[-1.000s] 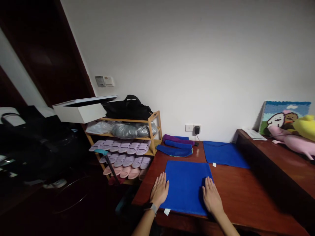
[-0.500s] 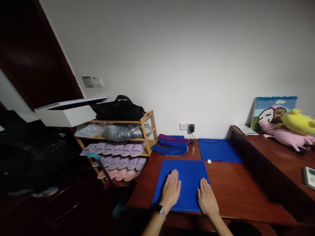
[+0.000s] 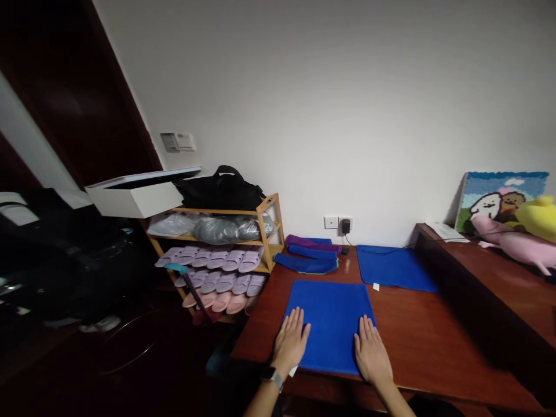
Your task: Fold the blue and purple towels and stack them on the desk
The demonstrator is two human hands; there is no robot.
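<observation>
Head view: we've got both palms flat on the blue towel [image 3: 330,315] at the near edge of the wooden desk [image 3: 417,341].

Our left hand [image 3: 291,343] presses on the towel's 8 o'clock corner, fingers straight, slightly spread and pointing to 12; part of the palm overhangs onto bare wood. Our right hand [image 3: 372,353] lies at the 4 o'clock corner, fingers straight and close together, clamped on nothing. The towel runs out ahead of all the fingertips, flat and square, and fills the gap between the two hands. At 1 o'clock from it lies a second blue cloth [image 3: 393,267], apart; at 11 o'clock sit folded blue and purple towels [image 3: 309,255]. At 9 o'clock stands a shoe rack [image 3: 226,260].
</observation>
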